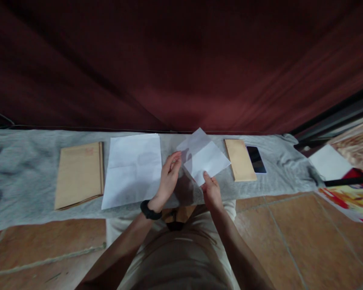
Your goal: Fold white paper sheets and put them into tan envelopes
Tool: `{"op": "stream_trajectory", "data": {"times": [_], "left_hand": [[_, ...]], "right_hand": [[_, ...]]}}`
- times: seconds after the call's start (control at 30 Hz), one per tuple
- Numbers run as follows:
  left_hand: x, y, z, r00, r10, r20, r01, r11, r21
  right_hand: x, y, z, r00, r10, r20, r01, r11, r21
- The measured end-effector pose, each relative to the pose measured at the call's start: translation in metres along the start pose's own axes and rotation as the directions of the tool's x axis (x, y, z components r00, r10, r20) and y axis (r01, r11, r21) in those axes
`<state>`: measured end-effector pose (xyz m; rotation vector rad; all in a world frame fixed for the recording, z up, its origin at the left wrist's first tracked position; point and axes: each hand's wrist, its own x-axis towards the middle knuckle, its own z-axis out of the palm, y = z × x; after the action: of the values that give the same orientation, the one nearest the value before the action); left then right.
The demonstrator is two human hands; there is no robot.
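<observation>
dark red curtain (181,60) behind, grey cloth (21,177), terracotta tile floor (290,241), dim light

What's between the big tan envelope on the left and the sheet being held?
In the head view, a flat white sheet lies on the grey cloth between the left tan envelope and the held paper; the left hand too.

Dim warm light, soft focus, bowed edges, perhaps slight blur throughout.
</observation>
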<state>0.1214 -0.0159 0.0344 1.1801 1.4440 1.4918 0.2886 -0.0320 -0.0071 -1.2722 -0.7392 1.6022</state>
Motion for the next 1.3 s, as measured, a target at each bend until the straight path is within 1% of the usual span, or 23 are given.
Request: {"op": "stream_trajectory", "data": {"times": [0.03, 0.07, 0.13, 0.2, 0.27, 0.33, 0.4, 0.47, 0.53, 0.63, 0.8, 0.9, 1.0, 1.07, 1.1, 1.13, 1.17, 1.2, 1.27, 1.3], "left_hand": [[0.003, -0.005, 0.002, 0.997, 0.068, 0.026, -0.071, 0.991, 0.112], [0.004, -0.011, 0.005, 0.989, 0.123, 0.085, -0.14, 0.964, 0.226], [0.004, -0.028, 0.014, 0.948, 0.169, 0.271, -0.276, 0.861, 0.428], [-0.001, -0.045, 0.023, 0.882, 0.132, 0.452, -0.399, 0.719, 0.569], [-0.008, -0.058, 0.031, 0.825, 0.073, 0.56, -0.487, 0.594, 0.641], [-0.011, -0.067, 0.035, 0.8, 0.036, 0.598, -0.532, 0.504, 0.68], [-0.008, -0.071, 0.036, 0.799, 0.029, 0.601, -0.549, 0.442, 0.709], [0.001, -0.074, 0.035, 0.801, 0.041, 0.597, -0.56, 0.403, 0.724], [0.013, -0.077, 0.035, 0.808, 0.062, 0.586, -0.56, 0.389, 0.731], [0.031, -0.082, 0.035, 0.833, 0.092, 0.546, -0.532, 0.409, 0.741], [0.052, -0.093, 0.037, 0.888, 0.094, 0.451, -0.438, 0.475, 0.763], [0.062, -0.096, 0.035, 0.916, 0.094, 0.39, -0.384, 0.481, 0.788], [0.07, -0.095, 0.032, 0.943, 0.096, 0.319, -0.324, 0.48, 0.815], [0.069, -0.092, 0.03, 0.955, 0.085, 0.285, -0.289, 0.49, 0.822], [0.066, -0.091, 0.03, 0.955, 0.082, 0.287, -0.288, 0.497, 0.818], [0.061, -0.089, 0.029, 0.948, 0.085, 0.308, -0.307, 0.502, 0.808], [0.055, -0.087, 0.03, 0.931, 0.094, 0.352, -0.35, 0.503, 0.79], [0.048, -0.085, 0.03, 0.904, 0.107, 0.414, -0.408, 0.5, 0.764], [0.033, -0.082, 0.032, 0.819, 0.126, 0.56, -0.545, 0.478, 0.689], [0.026, -0.081, 0.034, 0.777, 0.123, 0.617, -0.594, 0.467, 0.655]], "right_hand": [[-0.001, 0.001, 0.005, 0.998, 0.058, 0.002, -0.058, 0.994, 0.091], [-0.003, 0.004, 0.01, 0.996, 0.09, -0.001, -0.089, 0.985, 0.15], [-0.008, 0.012, 0.014, 0.99, 0.135, 0.039, -0.14, 0.967, 0.213], [-0.012, 0.021, 0.012, 0.975, 0.188, 0.115, -0.209, 0.955, 0.211], [-0.016, 0.027, 0.006, 0.953, 0.257, 0.159, -0.281, 0.946, 0.159], [-0.019, 0.031, -0.001, 0.933, 0.326, 0.152, -0.344, 0.933, 0.109], [-0.02, 0.032, -0.006, 0.916, 0.384, 0.12, -0.394, 0.915, 0.084], [-0.021, 0.032, -0.008, 0.902, 0.421, 0.093, -0.428, 0.9, 0.075], [-0.021, 0.031, -0.006, 0.896, 0.437, 0.082, -0.442, 0.895, 0.064], [-0.022, 0.029, -0.003, 0.901, 0.425, 0.081, -0.429, 0.902, 0.04], [-0.024, 0.027, 0.001, 0.909, 0.409, 0.08, -0.412, 0.911, 0.025], [-0.024, 0.027, 0.001, 0.91, 0.406, 0.078, -0.41, 0.911, 0.035], [-0.025, 0.028, 0.0, 0.912, 0.402, 0.082, -0.407, 0.913, 0.041], [-0.025, 0.028, -0.001, 0.913, 0.4, 0.086, -0.405, 0.913, 0.055], [-0.025, 0.029, -0.001, 0.912, 0.4, 0.091, -0.406, 0.912, 0.064], [-0.025, 0.029, -0.002, 0.911, 0.4, 0.102, -0.408, 0.91, 0.072], [-0.025, 0.029, -0.003, 0.909, 0.4, 0.117, -0.41, 0.909, 0.074], [-0.025, 0.029, -0.004, 0.907, 0.4, 0.132, -0.411, 0.909, 0.073], [-0.025, 0.029, -0.006, 0.903, 0.397, 0.164, -0.412, 0.908, 0.071], [-0.025, 0.028, -0.008, 0.901, 0.396, 0.18, -0.414, 0.908, 0.073]]}}
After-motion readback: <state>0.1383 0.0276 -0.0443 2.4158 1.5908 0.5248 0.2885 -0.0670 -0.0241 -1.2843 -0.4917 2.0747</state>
